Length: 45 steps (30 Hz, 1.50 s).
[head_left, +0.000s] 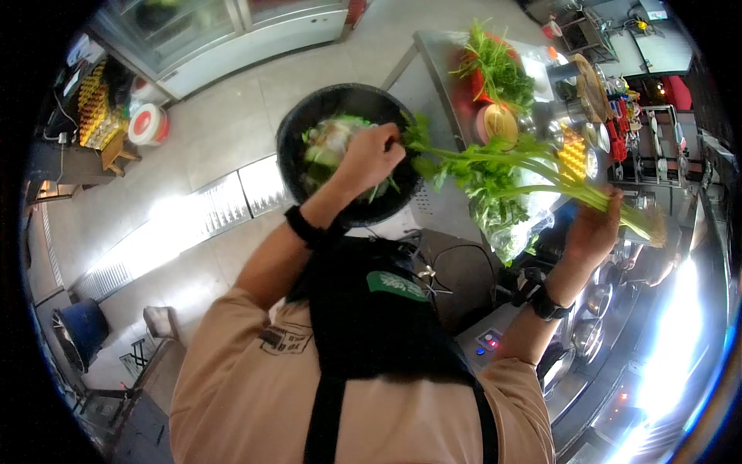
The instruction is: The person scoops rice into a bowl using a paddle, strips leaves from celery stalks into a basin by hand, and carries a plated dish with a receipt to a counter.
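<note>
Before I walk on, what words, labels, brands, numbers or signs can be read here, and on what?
Possibly "YO BE": chest print on the beige T-shirt; blurred, so uncertain, the rest unreadable.
White marks: green patch on the black apron; too blurred to read.
Control panel with red and blue lights: any markings too small to read.
Celery bunch and black tub: no writing seen.
No other text reads clearly.

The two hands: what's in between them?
In the head view, green leafy stalks stretch from the right hand, which grips them, towards the left hand.
</note>
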Each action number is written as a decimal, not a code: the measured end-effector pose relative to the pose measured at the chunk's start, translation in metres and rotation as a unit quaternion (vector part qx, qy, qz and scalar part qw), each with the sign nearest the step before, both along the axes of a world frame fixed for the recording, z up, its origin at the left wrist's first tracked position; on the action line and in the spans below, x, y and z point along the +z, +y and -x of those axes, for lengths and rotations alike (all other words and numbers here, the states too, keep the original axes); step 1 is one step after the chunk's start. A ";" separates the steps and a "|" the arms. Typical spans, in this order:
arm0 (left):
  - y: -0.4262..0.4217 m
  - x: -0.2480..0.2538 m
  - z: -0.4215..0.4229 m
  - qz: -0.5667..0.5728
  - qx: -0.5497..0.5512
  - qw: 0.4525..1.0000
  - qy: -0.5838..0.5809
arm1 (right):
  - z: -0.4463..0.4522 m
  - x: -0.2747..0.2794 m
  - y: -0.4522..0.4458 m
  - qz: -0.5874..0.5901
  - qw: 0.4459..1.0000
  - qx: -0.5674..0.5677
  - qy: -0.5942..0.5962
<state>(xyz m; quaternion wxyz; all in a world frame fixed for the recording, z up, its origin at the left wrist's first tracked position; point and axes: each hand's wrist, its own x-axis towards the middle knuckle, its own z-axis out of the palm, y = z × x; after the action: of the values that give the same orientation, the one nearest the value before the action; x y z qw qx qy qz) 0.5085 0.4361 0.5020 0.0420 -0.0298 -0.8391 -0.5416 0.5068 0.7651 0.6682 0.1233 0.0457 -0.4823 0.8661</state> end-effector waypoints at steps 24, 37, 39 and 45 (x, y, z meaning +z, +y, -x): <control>-0.021 -0.039 0.032 0.062 0.059 0.988 0.126 | 0.009 -0.001 -0.013 -0.001 0.998 0.055 0.024; 0.026 -0.005 0.015 -0.342 -0.338 0.874 0.064 | 0.009 -0.003 -0.003 0.051 0.995 0.081 -0.014; 0.022 -0.006 0.012 -0.335 -0.299 0.893 0.005 | 0.008 -0.003 -0.005 0.054 0.996 0.067 -0.009; 0.017 0.019 0.011 -0.128 -0.236 0.959 0.094 | 0.007 -0.007 -0.004 0.068 0.997 0.037 -0.004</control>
<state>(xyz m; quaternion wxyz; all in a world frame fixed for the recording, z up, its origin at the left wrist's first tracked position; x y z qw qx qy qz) 0.4974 0.4526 0.5210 -0.0048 -0.2728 -0.7241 -0.6335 0.5002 0.7610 0.6610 0.0920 0.0518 -0.4208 0.9010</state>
